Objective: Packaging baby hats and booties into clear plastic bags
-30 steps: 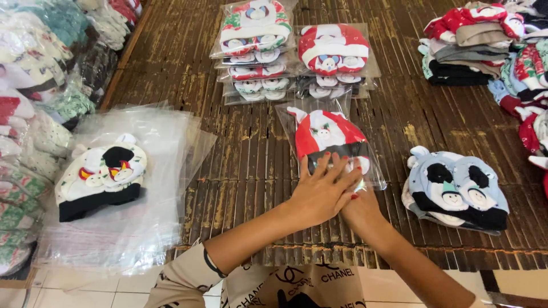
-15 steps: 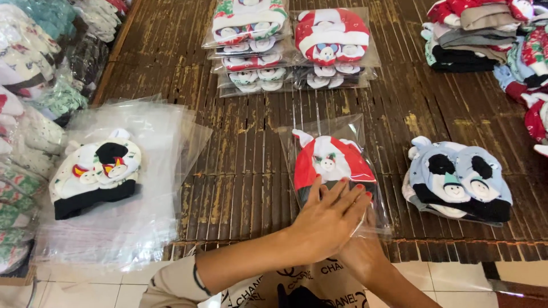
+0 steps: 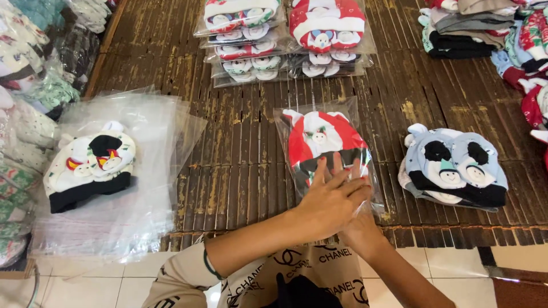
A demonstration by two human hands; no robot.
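Note:
A red and white baby hat in a clear plastic bag (image 3: 319, 140) lies on the slatted bamboo table (image 3: 240, 159). My left hand (image 3: 331, 199) presses flat on the bag's near end, fingers together and stretched. Beneath it, mostly hidden, my right hand (image 3: 359, 231) touches the same bag at its near edge. A blue-grey stack of hats with penguin faces (image 3: 454, 168) sits just right of the bag, unbagged.
A pile of clear bags (image 3: 114, 177) with a cream and black hat (image 3: 91, 162) on it lies at left. Bagged hats (image 3: 285, 34) are stacked at the far middle. Folded clothes (image 3: 491, 34) fill the right edge, more hats the left edge.
The bagged red hat has stayed in place while both hands slid down to its near end, the left hand flattening over the right.

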